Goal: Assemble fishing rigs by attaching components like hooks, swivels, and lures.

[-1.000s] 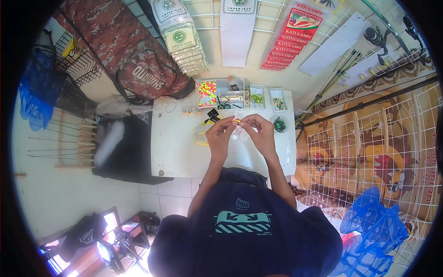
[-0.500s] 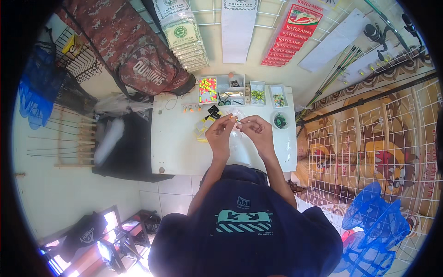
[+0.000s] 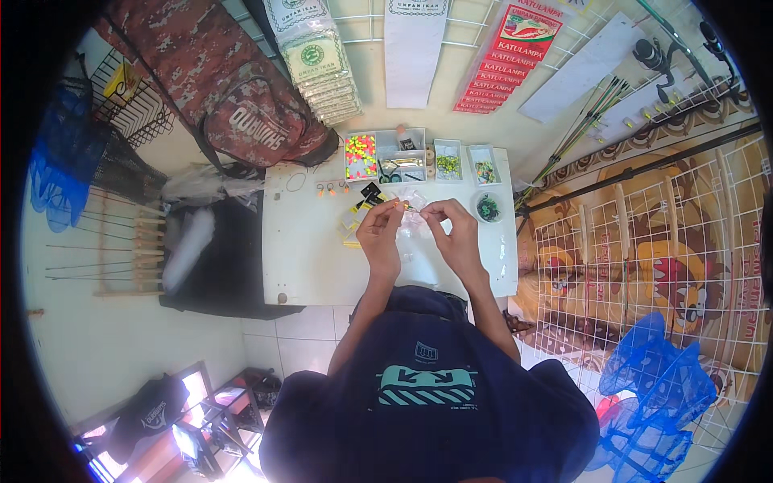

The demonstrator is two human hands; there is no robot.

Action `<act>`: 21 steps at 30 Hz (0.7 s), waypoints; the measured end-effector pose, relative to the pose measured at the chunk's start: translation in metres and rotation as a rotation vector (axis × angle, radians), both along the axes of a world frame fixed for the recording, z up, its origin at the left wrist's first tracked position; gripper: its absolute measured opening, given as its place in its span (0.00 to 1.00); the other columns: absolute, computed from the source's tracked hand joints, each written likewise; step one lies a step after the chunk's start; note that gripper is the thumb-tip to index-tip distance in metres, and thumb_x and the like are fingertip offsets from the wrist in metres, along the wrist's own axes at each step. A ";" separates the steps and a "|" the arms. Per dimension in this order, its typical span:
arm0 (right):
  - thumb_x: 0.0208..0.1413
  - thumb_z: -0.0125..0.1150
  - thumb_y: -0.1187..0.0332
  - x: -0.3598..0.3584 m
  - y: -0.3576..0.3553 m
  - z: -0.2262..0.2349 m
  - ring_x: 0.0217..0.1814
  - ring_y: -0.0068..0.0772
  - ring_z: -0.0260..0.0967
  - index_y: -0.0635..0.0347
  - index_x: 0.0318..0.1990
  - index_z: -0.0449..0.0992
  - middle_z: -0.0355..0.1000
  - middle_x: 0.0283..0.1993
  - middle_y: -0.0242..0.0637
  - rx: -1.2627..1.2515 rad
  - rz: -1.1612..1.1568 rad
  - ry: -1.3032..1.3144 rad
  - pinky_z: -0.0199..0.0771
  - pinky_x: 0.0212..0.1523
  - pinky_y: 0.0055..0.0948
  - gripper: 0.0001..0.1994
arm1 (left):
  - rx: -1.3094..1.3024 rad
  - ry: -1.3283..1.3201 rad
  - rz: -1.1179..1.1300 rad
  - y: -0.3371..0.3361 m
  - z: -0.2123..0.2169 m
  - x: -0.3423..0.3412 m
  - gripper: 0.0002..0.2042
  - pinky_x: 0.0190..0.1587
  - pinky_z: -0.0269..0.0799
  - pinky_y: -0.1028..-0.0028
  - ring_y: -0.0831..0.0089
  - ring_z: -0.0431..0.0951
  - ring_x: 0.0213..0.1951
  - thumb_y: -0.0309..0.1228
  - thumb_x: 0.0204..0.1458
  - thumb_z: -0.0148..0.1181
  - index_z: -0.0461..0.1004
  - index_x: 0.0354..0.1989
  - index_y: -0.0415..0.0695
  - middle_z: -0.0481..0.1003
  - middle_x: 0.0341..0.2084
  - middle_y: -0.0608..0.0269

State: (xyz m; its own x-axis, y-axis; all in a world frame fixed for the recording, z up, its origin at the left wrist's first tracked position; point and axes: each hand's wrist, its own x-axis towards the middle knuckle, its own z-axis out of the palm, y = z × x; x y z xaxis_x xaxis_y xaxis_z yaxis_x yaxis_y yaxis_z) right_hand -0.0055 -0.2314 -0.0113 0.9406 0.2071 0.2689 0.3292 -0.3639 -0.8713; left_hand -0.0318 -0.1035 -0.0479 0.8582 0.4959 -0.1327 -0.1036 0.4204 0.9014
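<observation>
The left hand (image 3: 380,235) and the right hand (image 3: 454,233) are raised together over the middle of the white counter (image 3: 302,249), fingertips turned toward each other. Between them they pinch a small yellowish float (image 3: 407,208), too tiny to make out further; the left hand's thumb and forefinger close on one end, the right hand's on the other.

Under the hands lie clear plastic packets (image 3: 415,233), and just beyond the left hand a few yellow and black bits (image 3: 364,201). Farther back stand compartment trays (image 3: 385,154), one section full of pink and yellow beads (image 3: 360,150), with two smaller trays (image 3: 465,161) to their right and a round dish of dark green pieces (image 3: 487,208) near the counter's right edge.

A camouflage bag (image 3: 241,105) leans at the far left corner. Stacked packets (image 3: 318,56) and a red banner (image 3: 507,56) hang on the wall grid, fishing rods (image 3: 596,121) slant at the right, and blue nets (image 3: 652,394) lie on the floor.
</observation>
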 end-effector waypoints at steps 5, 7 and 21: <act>0.54 0.58 0.77 0.018 -0.008 0.026 0.37 0.42 0.69 0.65 0.37 0.72 0.68 0.34 0.42 -0.169 0.143 -0.167 0.68 0.39 0.33 0.04 | -0.176 -0.119 -0.209 0.009 -0.012 -0.001 0.10 0.41 0.63 0.79 0.81 0.68 0.35 0.22 0.57 0.55 0.71 0.47 0.39 0.75 0.42 0.61; 0.53 0.59 0.76 0.023 -0.012 0.036 0.38 0.42 0.68 0.63 0.36 0.72 0.68 0.34 0.41 -0.267 0.180 -0.214 0.66 0.41 0.35 0.04 | -0.083 -0.103 -0.201 0.012 -0.004 -0.003 0.12 0.41 0.63 0.78 0.80 0.69 0.36 0.22 0.56 0.55 0.70 0.49 0.39 0.74 0.45 0.61; 0.56 0.57 0.73 0.041 -0.027 0.056 0.40 0.42 0.67 0.62 0.36 0.72 0.67 0.34 0.40 -0.293 0.374 -0.132 0.66 0.42 0.35 0.03 | 0.028 -0.114 -0.588 0.020 0.019 0.024 0.09 0.41 0.70 0.77 0.79 0.77 0.34 0.25 0.52 0.62 0.78 0.42 0.37 0.80 0.33 0.62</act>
State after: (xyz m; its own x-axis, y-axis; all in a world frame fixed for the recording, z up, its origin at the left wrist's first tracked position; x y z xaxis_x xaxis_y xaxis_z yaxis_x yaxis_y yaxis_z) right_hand 0.0352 -0.2583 0.0449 0.7493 0.6087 0.2608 0.5849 -0.4236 -0.6917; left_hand -0.0074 -0.0836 -0.0290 0.9978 -0.0641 -0.0170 0.0421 0.4131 0.9097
